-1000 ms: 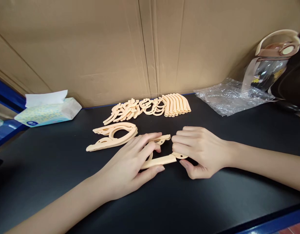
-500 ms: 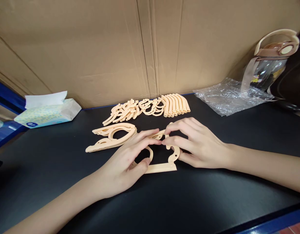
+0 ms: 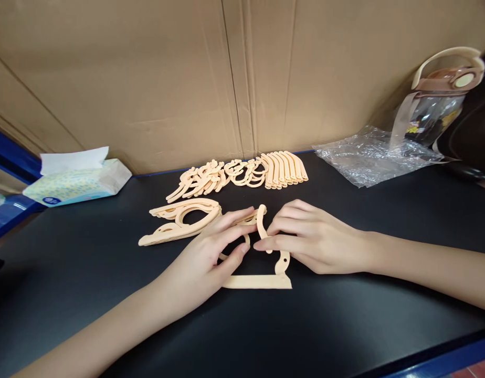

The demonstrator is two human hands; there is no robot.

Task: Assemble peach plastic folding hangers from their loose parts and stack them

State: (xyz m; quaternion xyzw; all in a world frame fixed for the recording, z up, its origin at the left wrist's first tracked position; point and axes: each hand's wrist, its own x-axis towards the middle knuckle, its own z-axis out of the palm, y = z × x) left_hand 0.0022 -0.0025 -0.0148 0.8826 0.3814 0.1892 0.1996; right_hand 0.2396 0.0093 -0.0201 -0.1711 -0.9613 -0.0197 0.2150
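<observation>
Between my hands lies a cream plastic folding hanger [image 3: 258, 282], its straight arm nearest me. My left hand [image 3: 199, 257] is closed on its left side, thumb and fingers around the curved part, which they partly hide. My right hand [image 3: 309, 239] pinches the hanger's curved hook [image 3: 261, 221] at the right side; the fingers cover where hook and frame meet. Just beyond my left hand sits a stack of folded cream hangers [image 3: 158, 239], partly covered by my fingers.
Along the back of the black table [image 3: 242, 336] lie curved hanger arms [image 3: 285, 170], loose hooks [image 3: 255, 181] and more curved pieces [image 3: 187, 184]. A tissue pack [image 3: 81, 181] stands left; crinkled clear plastic [image 3: 356, 157] and a water bottle [image 3: 439, 113] are right. Cardboard [image 3: 167, 79] rises behind.
The hook has turned, its end now pointing up and away beside my right fingers. The hanger's near arm has swung slightly toward me. My right hand has shifted slightly, its fingers lower on the hook.
</observation>
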